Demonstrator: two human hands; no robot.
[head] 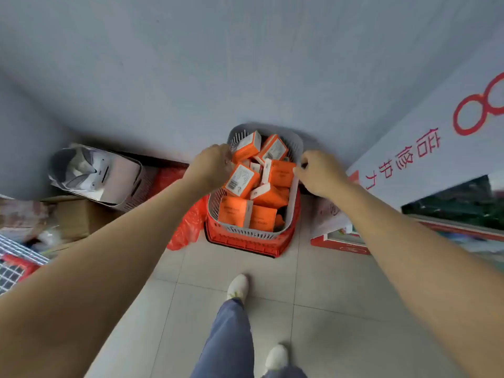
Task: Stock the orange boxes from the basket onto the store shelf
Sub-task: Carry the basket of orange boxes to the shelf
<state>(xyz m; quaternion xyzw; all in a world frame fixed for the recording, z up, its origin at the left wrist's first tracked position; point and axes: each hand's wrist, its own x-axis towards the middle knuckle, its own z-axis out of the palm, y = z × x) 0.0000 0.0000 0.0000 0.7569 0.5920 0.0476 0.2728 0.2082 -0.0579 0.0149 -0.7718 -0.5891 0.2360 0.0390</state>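
A grey slotted basket (246,232) full of several orange boxes (240,180) sits on top of a red basket (245,242) on the floor against the wall. My left hand (211,166) grips the grey basket's left rim, fingers curled over its edge. On the opposite side, my right hand (319,173) grips the right rim, next to an orange box (282,173). No shelf is in view.
A second grey basket (128,186) with white items lies tipped at the left, beside a cardboard box (73,216) and a wire rack (13,264). An orange plastic bag (188,227) lies left of the red basket. A white sign (425,148) leans at the right. My feet stand on tiles.
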